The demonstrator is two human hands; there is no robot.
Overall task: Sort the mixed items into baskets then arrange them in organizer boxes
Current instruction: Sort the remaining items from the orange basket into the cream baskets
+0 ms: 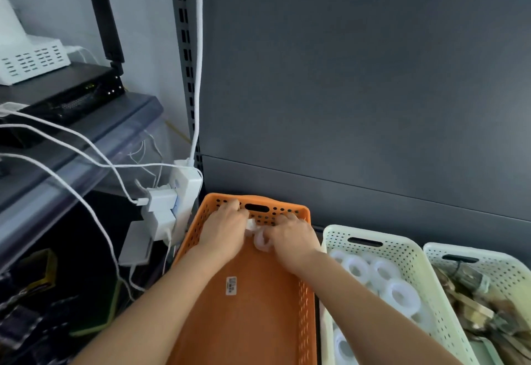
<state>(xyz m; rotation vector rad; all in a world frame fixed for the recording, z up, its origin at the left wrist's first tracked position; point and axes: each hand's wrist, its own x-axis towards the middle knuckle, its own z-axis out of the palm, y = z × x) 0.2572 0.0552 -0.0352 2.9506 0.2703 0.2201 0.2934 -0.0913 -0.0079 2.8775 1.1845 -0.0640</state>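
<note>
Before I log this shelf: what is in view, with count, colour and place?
orange basket: one, orange, front centre
middle basket: one, cream, right of orange basket
tape rolls: at least four, clear-white, in middle basket
right basket: one, cream, far right, brownish items inside
power strip: one, white, left of orange basket
cables: several, white, left side
black device: one, black, upper left
held roll: one, clear-white, over orange basket
left hand: one, far end of orange basket, grip unclear
right hand: one, beside it, grips held roll

A clear tape roll is at the far end of the perforated orange basket.
</note>
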